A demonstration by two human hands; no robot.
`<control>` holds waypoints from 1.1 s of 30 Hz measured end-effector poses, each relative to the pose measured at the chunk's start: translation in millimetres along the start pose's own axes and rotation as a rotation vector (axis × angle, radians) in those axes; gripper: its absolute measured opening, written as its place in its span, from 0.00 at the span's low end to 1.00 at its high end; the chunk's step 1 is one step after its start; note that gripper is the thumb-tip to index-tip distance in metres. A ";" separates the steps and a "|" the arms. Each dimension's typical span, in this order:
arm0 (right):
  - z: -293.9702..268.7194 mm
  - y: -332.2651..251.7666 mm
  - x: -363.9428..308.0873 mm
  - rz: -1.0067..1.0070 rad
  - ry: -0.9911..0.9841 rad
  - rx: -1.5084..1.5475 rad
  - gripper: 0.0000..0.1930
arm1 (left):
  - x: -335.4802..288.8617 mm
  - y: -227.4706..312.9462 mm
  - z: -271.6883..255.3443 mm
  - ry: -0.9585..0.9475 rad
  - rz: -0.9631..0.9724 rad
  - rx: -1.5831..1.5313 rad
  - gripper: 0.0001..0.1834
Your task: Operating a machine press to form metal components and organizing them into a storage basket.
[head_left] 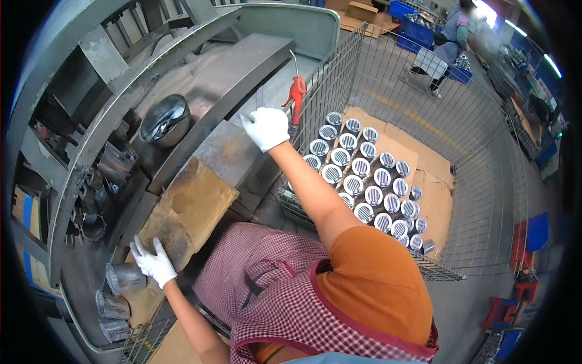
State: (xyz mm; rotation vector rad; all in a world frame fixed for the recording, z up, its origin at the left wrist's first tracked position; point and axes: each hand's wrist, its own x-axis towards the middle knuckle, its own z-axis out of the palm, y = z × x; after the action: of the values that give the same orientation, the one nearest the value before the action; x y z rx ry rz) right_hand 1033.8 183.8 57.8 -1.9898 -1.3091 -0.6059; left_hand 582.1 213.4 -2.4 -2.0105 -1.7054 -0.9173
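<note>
My left hand (155, 262), in a white glove, has its fingers spread at the near end of a worn wooden board (188, 206). Beside it, to the left, several cylindrical metal cups (126, 277) stand or lean in a row. My right hand (267, 128), also gloved, is over the far end of a grey metal block (227, 151). Its thumb side points left, away from the bent fingers, and nothing shows in it. Just right of that hand is a red air blow gun (296, 97) with a thin bent nozzle. A dark metal bowl (165, 121) holds small shiny pieces.
On my right, a wire mesh cage (485, 200) holds rows of shiny cylinders with slotted tops (361, 167) on cardboard (433, 176). A machine frame (91, 133) curves along the left. Farther back, another person (451, 39) is near blue bins (418, 27).
</note>
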 end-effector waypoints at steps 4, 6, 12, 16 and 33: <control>-0.9 1.4 -0.7 0.006 -0.004 0.015 0.25 | 3.2 9.8 -3.8 0.095 -0.068 0.065 0.31; -1.9 5.3 -1.4 0.007 -0.008 0.020 0.25 | 9.5 0.1 8.0 -0.173 -0.083 0.041 0.28; 2.1 -5.4 -3.4 -0.031 0.089 -0.020 0.22 | 3.9 9.5 -11.3 -0.136 -0.118 0.057 0.27; 8.7 -2.5 -3.6 0.001 0.001 -0.092 0.19 | 4.9 8.6 -15.1 -0.055 -0.163 0.035 0.34; 17.2 14.7 3.9 0.066 -0.082 -0.112 0.23 | 0.6 16.0 -14.0 -0.011 -0.225 0.049 0.32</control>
State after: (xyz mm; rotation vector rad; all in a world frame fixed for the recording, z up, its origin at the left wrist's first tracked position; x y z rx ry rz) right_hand 1049.2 195.0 44.9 -2.1612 -1.2765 -0.5827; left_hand 594.0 201.5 10.5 -1.8230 -1.9702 -0.9258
